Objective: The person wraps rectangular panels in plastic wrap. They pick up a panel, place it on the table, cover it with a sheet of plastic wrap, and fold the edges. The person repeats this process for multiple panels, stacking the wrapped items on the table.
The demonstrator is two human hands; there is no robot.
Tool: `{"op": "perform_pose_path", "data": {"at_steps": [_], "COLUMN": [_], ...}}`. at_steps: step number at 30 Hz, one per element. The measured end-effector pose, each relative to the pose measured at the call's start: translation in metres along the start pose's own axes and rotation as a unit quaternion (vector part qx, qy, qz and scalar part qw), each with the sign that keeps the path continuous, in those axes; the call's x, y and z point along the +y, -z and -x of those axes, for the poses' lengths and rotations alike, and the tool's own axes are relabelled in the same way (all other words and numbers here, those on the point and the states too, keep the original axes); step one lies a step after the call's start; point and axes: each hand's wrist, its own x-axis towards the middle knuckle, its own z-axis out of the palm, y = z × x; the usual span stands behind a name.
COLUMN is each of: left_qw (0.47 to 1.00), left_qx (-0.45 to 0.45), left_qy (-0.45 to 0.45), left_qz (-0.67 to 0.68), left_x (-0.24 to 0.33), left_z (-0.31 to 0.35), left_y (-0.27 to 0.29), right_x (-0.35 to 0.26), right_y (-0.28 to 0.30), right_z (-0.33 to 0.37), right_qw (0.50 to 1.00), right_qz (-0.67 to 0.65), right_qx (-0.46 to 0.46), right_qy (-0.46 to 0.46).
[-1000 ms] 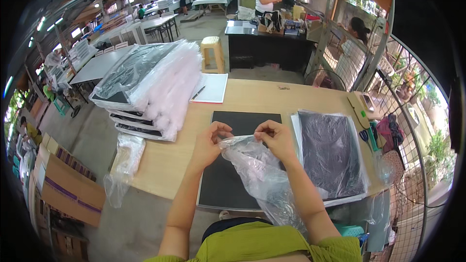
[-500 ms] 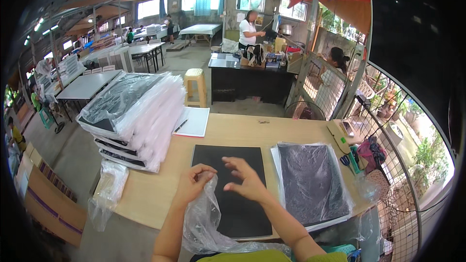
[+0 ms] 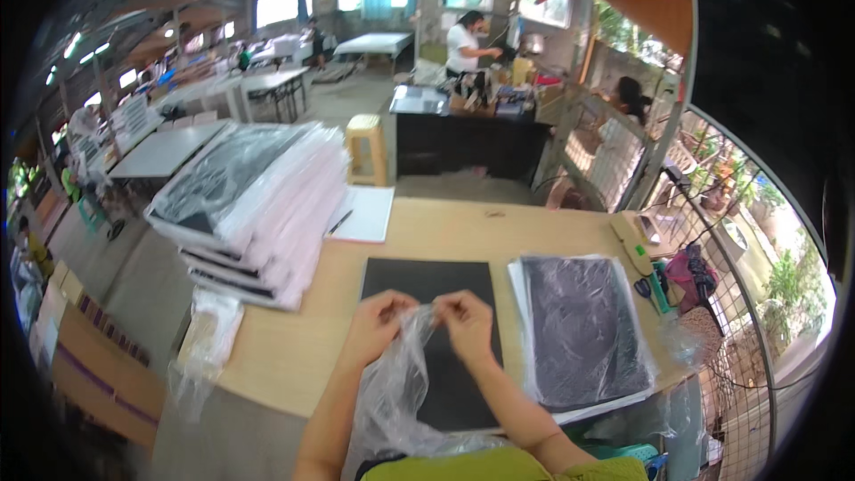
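Note:
A clear plastic bag [image 3: 396,383] hangs from both my hands, its lower part bunched toward my body. My left hand [image 3: 378,325] pinches one side of its upper edge. The other side of that edge is between the closed fingers of my right hand [image 3: 465,325]. Beneath them lies a flat black sheet or board [image 3: 427,276] on the wooden table [image 3: 543,227], partly covered by the bag and my hands. To the right rests a stack of dark sheets in clear plastic [image 3: 583,330], with white edges showing under it.
A tall pile of plastic-wrapped sheets [image 3: 249,205] stands on the left, beside a notepad [image 3: 370,214] with a pen. Loose plastic [image 3: 209,334] overhangs the left edge. Scissors [image 3: 643,288] and a pink bundle [image 3: 686,276] lie right, near a wire mesh fence. People work beyond.
My right hand has gone from open and apart to pinching the bag's edge next to my left hand. The view has shifted slightly.

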Motion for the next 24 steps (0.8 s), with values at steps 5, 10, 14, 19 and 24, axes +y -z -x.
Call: {"op": "perform_pose_path", "data": {"at_steps": [5,10,14,19,24], "left_qw": [0.997,0.999,1.0,0.997,0.999], "left_qx": [0.002,-0.016,-0.008,-0.058,-0.032], "left_qy": [0.072,0.012,-0.002,-0.001,0.025], "left_qz": [-0.002,-0.037,-0.009,0.052,0.037], "left_x": [0.008,0.0,-0.003,0.003,0.0], "left_z": [-0.023,-0.029,-0.026,-0.019,-0.012], "left_y": [0.016,0.015,0.016,0.014,0.02], "right_x": [-0.017,-0.024,-0.002,-0.017,0.002], "right_y": [0.017,-0.012,-0.005,-0.014,-0.011], "right_z": [-0.018,-0.012,-0.011,-0.011,-0.005], "right_qw": [0.998,0.988,0.988,0.971,0.986], "right_qz": [-0.016,-0.049,-0.045,-0.156,-0.043], "right_qx": [-0.033,-0.108,-0.091,-0.123,-0.103], "right_qy": [-0.044,-0.099,-0.113,-0.129,-0.126]}}
